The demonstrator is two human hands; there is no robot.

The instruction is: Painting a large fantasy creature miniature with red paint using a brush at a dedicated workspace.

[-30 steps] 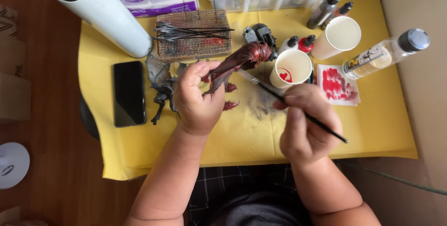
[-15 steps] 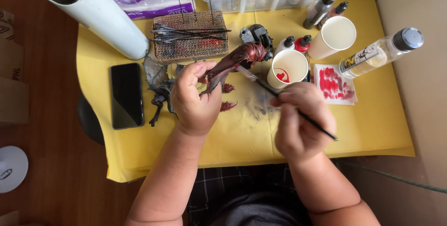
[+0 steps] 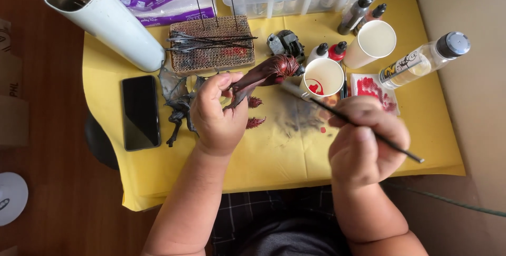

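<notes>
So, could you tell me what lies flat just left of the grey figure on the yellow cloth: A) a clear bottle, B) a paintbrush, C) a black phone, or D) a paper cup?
C: the black phone lies face up on the yellow cloth, beside the grey figure.

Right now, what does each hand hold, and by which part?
The left hand holds the dark red model figure by its lower end. The right hand holds the thin paintbrush around the middle of its handle.

Your phone (image 3: 140, 111) lies near the surface's (image 3: 274, 156) left edge, the tube (image 3: 105, 18) across its far left corner, the bottle (image 3: 421, 61) near its right edge.
</notes>
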